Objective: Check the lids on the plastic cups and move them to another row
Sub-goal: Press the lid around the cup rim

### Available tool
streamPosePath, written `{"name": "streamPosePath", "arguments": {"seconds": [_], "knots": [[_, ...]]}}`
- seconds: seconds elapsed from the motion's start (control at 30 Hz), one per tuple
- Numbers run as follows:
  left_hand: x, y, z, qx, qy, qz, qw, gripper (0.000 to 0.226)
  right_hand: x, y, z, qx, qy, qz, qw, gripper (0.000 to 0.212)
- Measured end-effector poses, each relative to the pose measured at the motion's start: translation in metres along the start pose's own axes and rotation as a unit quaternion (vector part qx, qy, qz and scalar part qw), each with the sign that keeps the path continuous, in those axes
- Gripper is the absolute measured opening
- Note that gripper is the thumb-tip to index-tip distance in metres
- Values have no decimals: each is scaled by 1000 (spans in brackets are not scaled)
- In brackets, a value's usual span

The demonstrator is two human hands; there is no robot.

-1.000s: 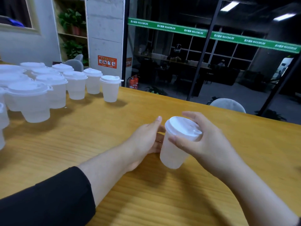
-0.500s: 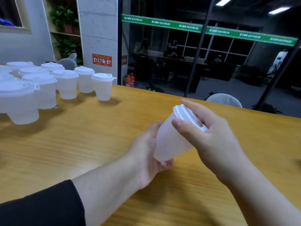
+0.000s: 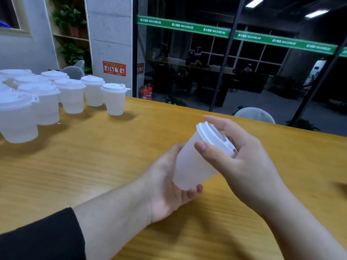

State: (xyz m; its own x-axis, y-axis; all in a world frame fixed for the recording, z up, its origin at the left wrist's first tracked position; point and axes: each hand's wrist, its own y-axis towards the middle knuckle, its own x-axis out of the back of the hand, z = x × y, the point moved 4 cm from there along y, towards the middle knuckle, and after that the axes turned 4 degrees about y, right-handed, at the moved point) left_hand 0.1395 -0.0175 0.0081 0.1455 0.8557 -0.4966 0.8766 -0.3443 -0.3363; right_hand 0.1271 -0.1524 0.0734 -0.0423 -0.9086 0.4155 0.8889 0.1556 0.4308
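The cup (image 3: 193, 166) is off the table (image 3: 93, 156), tilted w/ its lid (image 3: 212, 136) pointing up and away to the right, held between 2 hands. The left hand (image 3: 165, 182) cups the base, fingers curled under it; the right hand (image 3: 242, 158) wraps the lid end, thumb on the cup wall just below the rim, fingers over the top. Risk as I see it: thin plastic (looks squashy), so a hard squeeze near the rim could pop the lid or dent the wall. The other lidded cups (image 3: 71, 94) stand well apart at the far left, so bumping them seems unlikely.
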Motion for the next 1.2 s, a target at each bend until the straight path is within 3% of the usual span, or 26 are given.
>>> {"name": "streamPosePath", "arguments": {"seconds": [0.17,0.43,0.67,0.8,0.87,0.93,1.0,1.1,1.2], "knots": [[-1,1,3,-83,-69,-110,988,29,-8,3,-1,4,43,-39,998,53],[4,5,-13,-301,67,-178,935,45,-15,2,-5,-13,115,-157,981,51],[19,-6,-32,-344,123,-219,905,47,-20,-13,-20,-132,133,-76,979,80],[6,-27,-41,-366,219,-229,875,50,-18,-34,0,-214,263,-105,935,34],[-12,-40,-57,-386,309,-225,839,53,-13,-45,9,-256,360,-134,887,31],[-43,-54,-80,-400,412,-196,795,50,-8,-57,20,-286,479,-168,813,32],[-84,-76,-105,-404,529,-157,730,48,-1,-69,37,-277,577,-165,751,39],[-149,-116,-124,-420,667,-107,606,48,9,-91,61,-249,643,-140,711,50],[-189,-141,-120,-402,749,-63,523,44,22,-114,75,-222,693,-106,678,61]]}}
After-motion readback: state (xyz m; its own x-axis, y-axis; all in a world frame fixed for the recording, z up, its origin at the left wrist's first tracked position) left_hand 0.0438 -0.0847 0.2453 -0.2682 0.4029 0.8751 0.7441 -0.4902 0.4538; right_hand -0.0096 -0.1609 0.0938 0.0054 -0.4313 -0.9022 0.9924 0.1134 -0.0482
